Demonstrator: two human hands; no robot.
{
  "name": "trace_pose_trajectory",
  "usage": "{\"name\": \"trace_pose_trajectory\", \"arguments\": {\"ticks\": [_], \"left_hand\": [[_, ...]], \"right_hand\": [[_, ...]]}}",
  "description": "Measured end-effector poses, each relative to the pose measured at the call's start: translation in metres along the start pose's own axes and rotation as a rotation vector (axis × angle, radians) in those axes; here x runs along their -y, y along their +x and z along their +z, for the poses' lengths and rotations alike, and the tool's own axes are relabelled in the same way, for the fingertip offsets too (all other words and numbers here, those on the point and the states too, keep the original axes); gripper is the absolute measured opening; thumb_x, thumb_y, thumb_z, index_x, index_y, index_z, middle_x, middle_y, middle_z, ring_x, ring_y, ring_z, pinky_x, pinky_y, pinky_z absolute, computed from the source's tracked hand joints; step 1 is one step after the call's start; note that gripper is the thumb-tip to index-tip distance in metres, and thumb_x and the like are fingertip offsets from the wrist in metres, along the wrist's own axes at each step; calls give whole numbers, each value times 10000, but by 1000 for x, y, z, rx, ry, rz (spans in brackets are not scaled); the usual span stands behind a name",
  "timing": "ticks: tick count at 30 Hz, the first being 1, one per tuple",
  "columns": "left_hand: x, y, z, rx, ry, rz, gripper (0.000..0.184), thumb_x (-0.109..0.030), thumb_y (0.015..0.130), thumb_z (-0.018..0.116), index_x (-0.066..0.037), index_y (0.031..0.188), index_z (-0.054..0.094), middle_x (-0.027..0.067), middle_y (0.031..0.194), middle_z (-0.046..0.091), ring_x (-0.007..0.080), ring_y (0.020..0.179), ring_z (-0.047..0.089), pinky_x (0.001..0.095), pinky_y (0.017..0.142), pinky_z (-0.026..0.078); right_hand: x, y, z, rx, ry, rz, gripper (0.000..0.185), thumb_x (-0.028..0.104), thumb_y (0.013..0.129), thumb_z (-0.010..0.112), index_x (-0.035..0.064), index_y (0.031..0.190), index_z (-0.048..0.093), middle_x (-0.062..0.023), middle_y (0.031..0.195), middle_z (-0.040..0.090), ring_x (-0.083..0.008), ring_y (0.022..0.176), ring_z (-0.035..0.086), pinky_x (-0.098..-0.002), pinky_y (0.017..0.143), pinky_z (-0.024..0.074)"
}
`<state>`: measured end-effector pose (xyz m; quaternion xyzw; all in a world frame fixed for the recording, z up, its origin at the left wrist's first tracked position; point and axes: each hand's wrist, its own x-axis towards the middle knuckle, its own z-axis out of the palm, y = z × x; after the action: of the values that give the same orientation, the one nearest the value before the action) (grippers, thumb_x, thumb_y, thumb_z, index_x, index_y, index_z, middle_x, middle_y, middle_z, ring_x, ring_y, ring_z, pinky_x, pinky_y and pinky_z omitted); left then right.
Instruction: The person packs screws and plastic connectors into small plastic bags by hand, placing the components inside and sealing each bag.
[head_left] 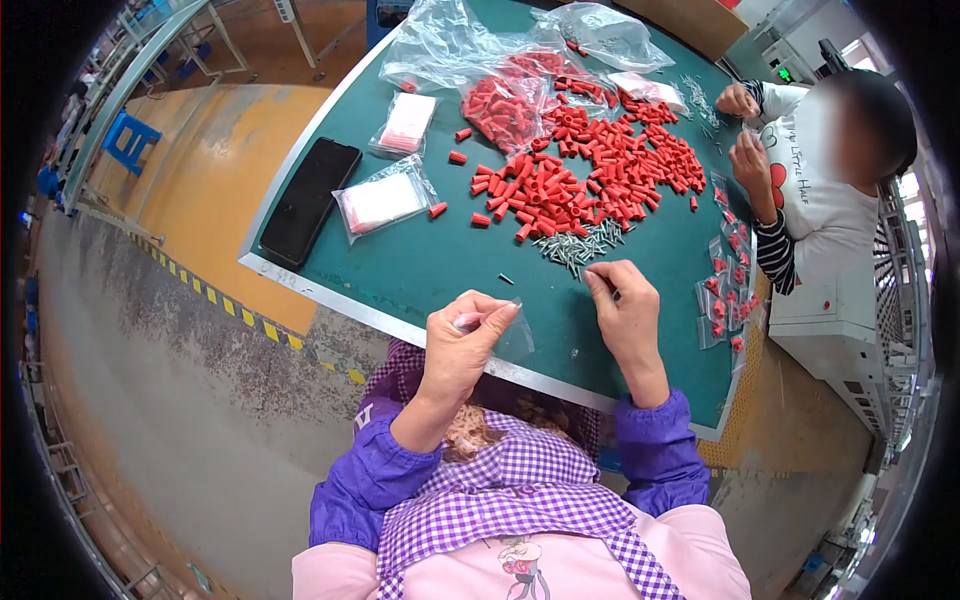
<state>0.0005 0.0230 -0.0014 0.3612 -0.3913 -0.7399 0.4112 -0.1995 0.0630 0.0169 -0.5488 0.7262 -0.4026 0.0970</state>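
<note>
My left hand [462, 335] is closed, thumb against curled fingers, on a small clear plastic bag [517, 335] that hangs out to its right over the table's near edge. My right hand [627, 305] reaches to the near side of a pile of silver screws [578, 246]. Its thumb and forefinger are pinched together at the pile's edge; whatever is between the tips is too small to make out. Just beyond the screws spreads a large heap of red plastic tapered caps [570, 180]. One loose screw [506, 279] lies left of the pile.
A black phone [310, 203] and two packs of small bags [386, 202] lie on the green table [420, 262] at left. Filled bags with red pieces [718, 290] line the right edge. A co-worker [830, 190] works at the right side. Large plastic bags [445, 45] lie at the back.
</note>
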Motion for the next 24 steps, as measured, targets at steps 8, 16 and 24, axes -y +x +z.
{"name": "trace_pose_trajectory", "arguments": {"ticks": [8,16,24], "left_hand": [[-9,-2,7,-53,98,52,106,-72,814,733,-12,844,651,-39,693,580,13,578,461,162,525,355],[-8,-1,3,23,-3,-166,146,-99,835,716,0,933,672,-25,716,607,21,546,475,170,497,373],[-1,4,3,-60,374,211,185,-50,765,775,-40,716,598,-30,729,579,12,634,489,173,533,379]], "right_hand": [[4,17,17,16,-401,-335,147,127,745,698,49,852,634,-96,800,574,-264,787,577,-375,710,454],[-7,31,30,96,-596,-417,78,121,765,646,55,787,610,-97,765,563,-269,774,587,-378,694,457],[-10,32,18,123,-73,-20,111,83,783,687,18,872,685,-73,750,655,-130,626,593,-259,590,474]]}}
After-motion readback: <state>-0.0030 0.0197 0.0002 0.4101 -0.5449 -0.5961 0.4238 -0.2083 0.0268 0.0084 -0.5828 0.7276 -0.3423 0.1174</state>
